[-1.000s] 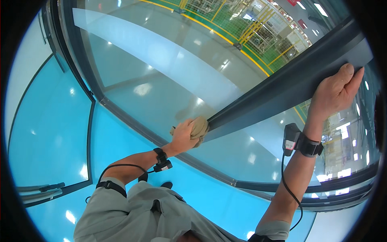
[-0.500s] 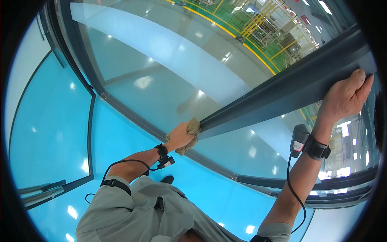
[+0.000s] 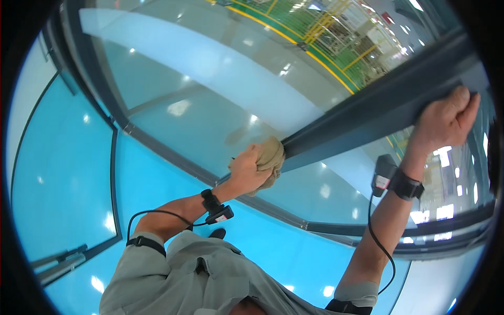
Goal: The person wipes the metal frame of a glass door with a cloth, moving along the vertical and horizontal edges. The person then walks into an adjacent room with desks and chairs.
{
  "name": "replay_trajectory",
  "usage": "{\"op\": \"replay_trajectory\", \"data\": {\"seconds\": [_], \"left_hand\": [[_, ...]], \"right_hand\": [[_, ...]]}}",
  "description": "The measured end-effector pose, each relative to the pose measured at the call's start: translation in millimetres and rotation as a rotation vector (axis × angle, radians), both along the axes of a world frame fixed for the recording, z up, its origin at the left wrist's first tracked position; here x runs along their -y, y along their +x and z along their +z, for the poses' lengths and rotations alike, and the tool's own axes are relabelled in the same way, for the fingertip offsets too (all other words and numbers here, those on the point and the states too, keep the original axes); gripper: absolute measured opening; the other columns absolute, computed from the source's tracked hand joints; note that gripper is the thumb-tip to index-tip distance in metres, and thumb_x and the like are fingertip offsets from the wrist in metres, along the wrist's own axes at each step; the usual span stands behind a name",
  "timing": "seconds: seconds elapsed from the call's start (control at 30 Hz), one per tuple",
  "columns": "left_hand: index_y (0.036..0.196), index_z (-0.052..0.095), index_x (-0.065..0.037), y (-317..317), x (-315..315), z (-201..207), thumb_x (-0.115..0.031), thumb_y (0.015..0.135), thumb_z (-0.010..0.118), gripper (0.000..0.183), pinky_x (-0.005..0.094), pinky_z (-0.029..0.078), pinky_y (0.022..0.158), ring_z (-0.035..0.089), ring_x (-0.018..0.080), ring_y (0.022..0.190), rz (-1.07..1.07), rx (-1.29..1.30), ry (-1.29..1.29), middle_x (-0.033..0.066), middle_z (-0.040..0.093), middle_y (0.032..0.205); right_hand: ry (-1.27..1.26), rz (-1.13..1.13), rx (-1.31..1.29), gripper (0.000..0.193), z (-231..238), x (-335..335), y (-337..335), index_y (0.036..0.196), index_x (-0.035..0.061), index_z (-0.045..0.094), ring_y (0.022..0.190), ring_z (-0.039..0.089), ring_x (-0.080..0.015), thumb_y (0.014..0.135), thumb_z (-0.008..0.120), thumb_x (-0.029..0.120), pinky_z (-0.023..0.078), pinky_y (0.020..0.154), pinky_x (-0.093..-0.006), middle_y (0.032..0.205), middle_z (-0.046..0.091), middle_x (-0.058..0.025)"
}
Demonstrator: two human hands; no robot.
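Observation:
A crumpled olive-brown cloth (image 3: 271,160) is bunched in my left hand (image 3: 248,170), whose fingers close around it. The cloth presses on the lower part of a dark grey upright post (image 3: 346,123) between two large glass panes. Higher on the same post, toward the right, my right hand (image 3: 446,116) grips the post's edge, with its thumb on the near side; the other fingertips are partly hidden. Both wrists carry black straps with small cabled devices.
Through the glass pane (image 3: 173,79) show a grey floor and yellow fencing (image 3: 336,31) around machinery. A dark bottom rail (image 3: 173,157) runs along the bright blue floor (image 3: 157,176). A dark-framed glass door (image 3: 68,173) stands at the left.
My left hand has moved up along the post with the cloth, away from the bottom rail. The right hand keeps its place on the post. The whole view has shifted slightly.

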State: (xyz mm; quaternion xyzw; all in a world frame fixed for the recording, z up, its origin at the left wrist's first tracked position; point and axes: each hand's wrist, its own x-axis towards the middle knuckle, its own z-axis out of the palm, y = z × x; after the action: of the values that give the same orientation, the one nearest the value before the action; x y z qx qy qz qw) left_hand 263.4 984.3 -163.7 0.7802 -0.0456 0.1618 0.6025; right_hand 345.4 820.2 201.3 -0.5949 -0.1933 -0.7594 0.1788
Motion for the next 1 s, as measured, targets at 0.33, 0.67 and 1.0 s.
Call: {"op": "replay_trajectory", "data": {"seconds": [0.33,0.67,1.0], "left_hand": [[0.124,0.058,-0.001,-0.7,2.2,24.6,-0.008,0.084,0.074,0.044,0.0402,0.053,0.089,0.066,0.033,0.102,0.023,0.192,-0.012,0.0156,0.065,0.112],[0.119,0.058,-0.005,-2.4,1.2,1.2,-0.018,0.082,0.075,0.043,0.0472,0.053,0.084,0.065,0.0412,0.1,0.171,0.109,0.047,0.0177,0.064,0.107],[0.128,0.056,-0.004,-11.7,-11.2,-47.9,-0.021,0.079,0.077,0.056,0.0461,0.053,0.09,0.066,0.0414,0.107,0.264,-0.134,0.24,0.0209,0.067,0.114]], "right_hand": [[0.072,0.244,-0.078,0.047,-7.9,-14.0,3.8,0.128,-0.0062,0.058,0.098,0.066,-0.0308,0.101,0.065,0.032,0.052,0.087,-0.038,0.116,0.066,-0.0202],[-0.062,0.369,-0.113,0.05,-77.8,-27.0,12.1,0.141,-0.0095,0.047,0.131,0.049,-0.0441,0.099,0.063,0.015,0.038,0.111,-0.0496,0.141,0.052,-0.0265],[-0.259,0.588,-0.53,0.053,-207.7,8.2,-32.9,0.139,-0.0082,0.05,0.135,0.045,-0.0478,0.092,0.067,0.009,0.039,0.111,-0.0538,0.142,0.05,-0.0274]]}}
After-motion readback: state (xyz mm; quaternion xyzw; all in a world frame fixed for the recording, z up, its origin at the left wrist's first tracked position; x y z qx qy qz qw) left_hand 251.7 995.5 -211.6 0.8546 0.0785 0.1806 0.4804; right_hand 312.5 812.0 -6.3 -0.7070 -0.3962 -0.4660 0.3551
